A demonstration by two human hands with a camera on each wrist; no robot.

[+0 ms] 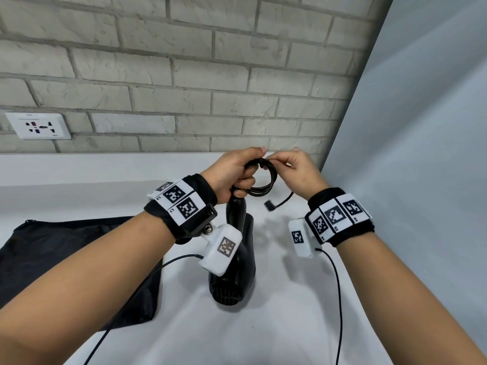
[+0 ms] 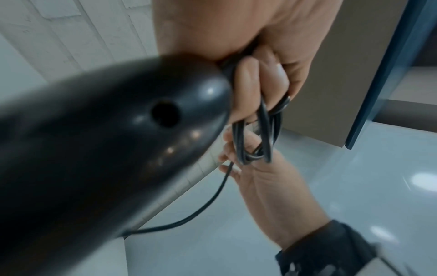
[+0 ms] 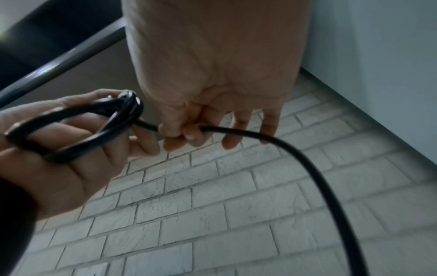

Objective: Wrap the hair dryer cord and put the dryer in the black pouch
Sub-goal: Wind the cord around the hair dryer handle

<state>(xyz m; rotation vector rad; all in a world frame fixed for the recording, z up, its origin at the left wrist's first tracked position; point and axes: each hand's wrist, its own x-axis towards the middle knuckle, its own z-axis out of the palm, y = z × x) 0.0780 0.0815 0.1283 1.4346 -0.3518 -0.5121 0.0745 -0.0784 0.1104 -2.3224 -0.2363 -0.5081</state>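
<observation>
The black hair dryer (image 1: 237,262) hangs nozzle-down over the white table, its handle end filling the left wrist view as a dark dryer body (image 2: 106,149). My left hand (image 1: 237,172) grips several black cord loops (image 1: 259,180) gathered at the top of the handle; the same loops (image 2: 255,134) cross its fingers. My right hand (image 1: 297,169) pinches the free cord (image 3: 236,132) between thumb and forefinger just right of the coil (image 3: 78,127). The plug (image 1: 270,206) dangles below it. The black pouch (image 1: 68,262) lies flat on the table at the left.
A grey brick wall (image 1: 210,75) stands behind the table, with a white wall socket (image 1: 39,126) at the left. A pale panel (image 1: 421,154) closes the right side. Thin black sensor cables (image 1: 337,299) trail from both wrist cameras toward me.
</observation>
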